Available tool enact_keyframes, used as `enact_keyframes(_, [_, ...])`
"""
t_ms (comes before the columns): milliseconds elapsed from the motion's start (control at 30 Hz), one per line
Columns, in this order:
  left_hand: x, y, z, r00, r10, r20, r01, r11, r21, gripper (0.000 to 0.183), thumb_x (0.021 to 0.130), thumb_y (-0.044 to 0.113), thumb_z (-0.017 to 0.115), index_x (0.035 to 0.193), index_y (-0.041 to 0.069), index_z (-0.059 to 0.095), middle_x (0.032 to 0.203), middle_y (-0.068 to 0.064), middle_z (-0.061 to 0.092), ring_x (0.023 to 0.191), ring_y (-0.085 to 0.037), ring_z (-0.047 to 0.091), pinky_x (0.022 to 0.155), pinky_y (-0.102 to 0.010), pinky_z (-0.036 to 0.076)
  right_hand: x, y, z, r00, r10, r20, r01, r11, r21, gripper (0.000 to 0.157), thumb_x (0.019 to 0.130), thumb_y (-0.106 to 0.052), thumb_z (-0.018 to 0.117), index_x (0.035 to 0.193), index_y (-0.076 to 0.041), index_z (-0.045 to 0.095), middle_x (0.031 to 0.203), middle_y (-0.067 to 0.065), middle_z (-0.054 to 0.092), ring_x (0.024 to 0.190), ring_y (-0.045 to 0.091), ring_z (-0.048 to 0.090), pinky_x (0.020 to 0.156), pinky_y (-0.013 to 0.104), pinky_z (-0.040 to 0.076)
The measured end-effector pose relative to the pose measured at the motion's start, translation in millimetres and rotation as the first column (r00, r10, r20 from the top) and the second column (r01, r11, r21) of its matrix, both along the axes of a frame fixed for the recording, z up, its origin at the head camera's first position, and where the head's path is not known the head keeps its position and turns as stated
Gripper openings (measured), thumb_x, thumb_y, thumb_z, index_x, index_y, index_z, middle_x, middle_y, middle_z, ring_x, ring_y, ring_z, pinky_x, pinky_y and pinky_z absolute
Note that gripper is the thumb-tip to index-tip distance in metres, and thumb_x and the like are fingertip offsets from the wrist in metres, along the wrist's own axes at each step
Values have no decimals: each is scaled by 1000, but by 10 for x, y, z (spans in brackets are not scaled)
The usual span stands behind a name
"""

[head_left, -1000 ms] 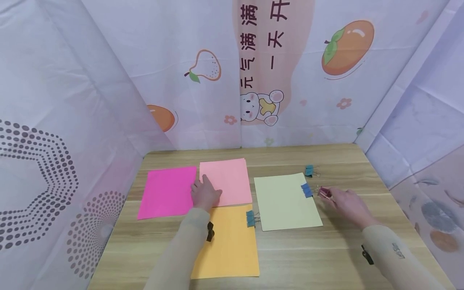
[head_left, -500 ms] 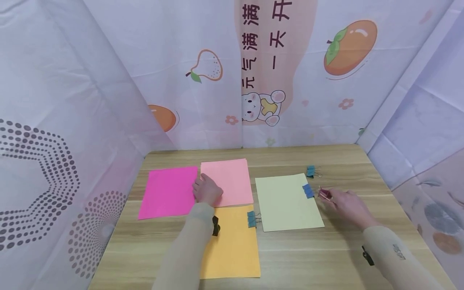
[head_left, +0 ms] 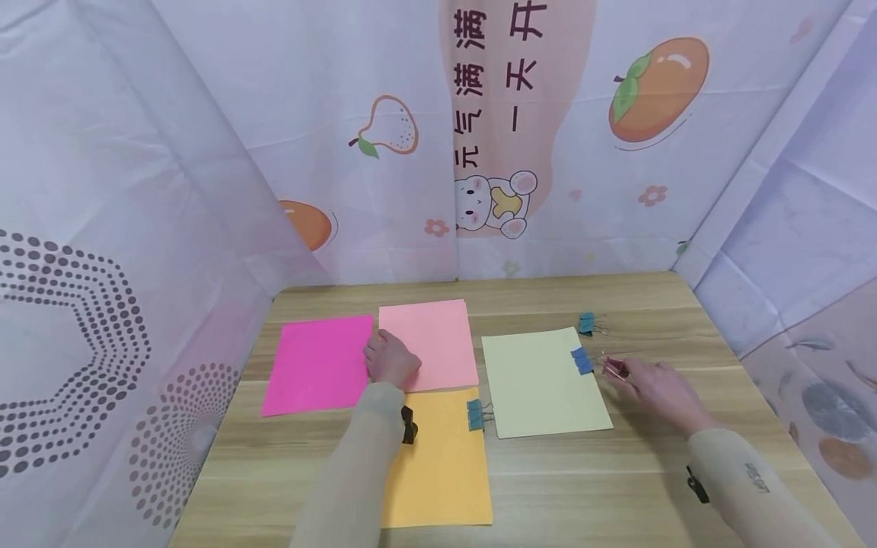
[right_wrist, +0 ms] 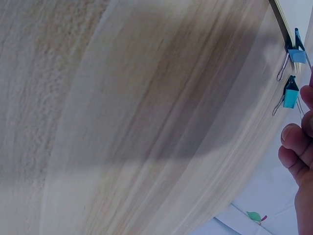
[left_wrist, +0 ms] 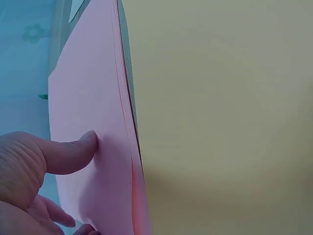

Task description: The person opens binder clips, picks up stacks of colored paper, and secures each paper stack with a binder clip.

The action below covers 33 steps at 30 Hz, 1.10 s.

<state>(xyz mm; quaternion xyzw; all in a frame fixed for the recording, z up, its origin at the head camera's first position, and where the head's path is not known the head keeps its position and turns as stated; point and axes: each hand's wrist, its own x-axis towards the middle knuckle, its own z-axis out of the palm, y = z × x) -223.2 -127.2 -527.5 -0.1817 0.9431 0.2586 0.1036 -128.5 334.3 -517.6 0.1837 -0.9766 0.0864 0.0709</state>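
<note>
My left hand (head_left: pixel 393 361) rests on the pink paper stack (head_left: pixel 438 335) in the head view, fingertips near its left side, by the magenta paper (head_left: pixel 318 365). The left wrist view shows the thumb (left_wrist: pixel 73 154) pressed flat on the pink sheets, other fingers partly hidden below. At the right, my right hand (head_left: pixel 661 392) pinches a dark red binder clip (head_left: pixel 615 367). Just left of it, a blue binder clip (head_left: pixel 582 361) is clamped on the right edge of the pale yellow paper stack (head_left: pixel 544 384). Behind lies a loose teal binder clip (head_left: pixel 586 324).
An orange paper stack (head_left: pixel 445 464) lies in front of the pink one, with a teal binder clip (head_left: pixel 476 415) on its right edge. Everything lies on a wood-grain table (head_left: pixel 575 487). Printed curtains (head_left: pixel 404 190) stand close around the back and both sides.
My left hand's fingers have drawn in slightly on the pink paper, and the left forearm has shifted a little to the right. The right hand stays in place with the dark red binder clip.
</note>
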Motion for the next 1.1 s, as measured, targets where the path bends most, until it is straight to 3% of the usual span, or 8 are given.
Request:
enact_keyframes(133, [-10, 16, 2, 1000, 8, -10, -8, 1000, 16, 99, 80, 14, 67, 158, -10, 12, 146, -40, 27, 137, -53, 29, 117, -61, 26, -2, 19, -7, 1000, 6, -9, -6, 1000, -10, 28, 91, -25, 76, 102, -3, 62, 82, 11, 72, 67, 27, 65, 77, 56, 53])
enact_keyframes(267, [-7, 39, -10, 999, 1, -35, 0, 1000, 31, 86, 82, 11, 61, 155, -10, 20, 140, -39, 31, 131, -52, 32, 114, -60, 29, 4, 38, -23, 1000, 3, -1, -3, 1000, -5, 26, 92, -26, 75, 96, -5, 60, 80, 9, 70, 67, 25, 63, 76, 55, 53])
enact_keyframes(433, [30, 48, -9, 999, -21, -46, 22, 1000, 16, 54, 82, 10, 58, 130, -12, 47, 125, -38, 43, 119, -51, 41, 104, -60, 37, 12, 49, -30, 998, -19, 51, 19, 1000, -1, 27, 93, -29, 74, 94, -8, 57, 82, 7, 68, 69, 23, 62, 80, 53, 51])
enact_keyframes(533, [55, 32, -13, 998, -22, -63, 24, 999, 39, 45, 78, 9, 60, 119, -8, 52, 118, -35, 47, 117, -51, 42, 101, -61, 38, 16, 39, -26, 996, -33, 79, 34, 999, -2, 28, 94, -31, 73, 96, -7, 58, 83, 6, 68, 70, 23, 61, 80, 53, 51])
enact_keyframes(667, [67, 8, -25, 998, -9, -63, 15, 996, 90, 51, 76, 9, 64, 123, -7, 51, 121, -34, 47, 122, -50, 39, 106, -61, 34, 21, 33, -24, 995, -43, 94, 43, 999, -3, 27, 95, -32, 72, 95, -8, 59, 80, 2, 65, 70, 24, 59, 75, 52, 52])
enact_keyframes(900, [91, -33, 3, 999, 22, -33, -18, 995, 102, 64, 79, 18, 75, 129, -9, 46, 125, -33, 47, 120, -47, 47, 102, -58, 42, 31, 11, -1, 993, -43, 109, 44, 999, -13, 27, 95, -33, 71, 94, -9, 59, 79, 2, 63, 71, 26, 59, 73, 52, 51])
enact_keyframes(1100, [128, -82, 12, 997, 58, -58, -48, 986, 162, 85, 79, 19, 81, 139, -12, 29, 124, -33, 53, 117, -48, 55, 100, -56, 47, 36, -6, 22, 992, -50, 117, 52, 999, -13, 27, 96, -33, 71, 93, -9, 59, 80, 2, 63, 72, 26, 58, 73, 52, 51])
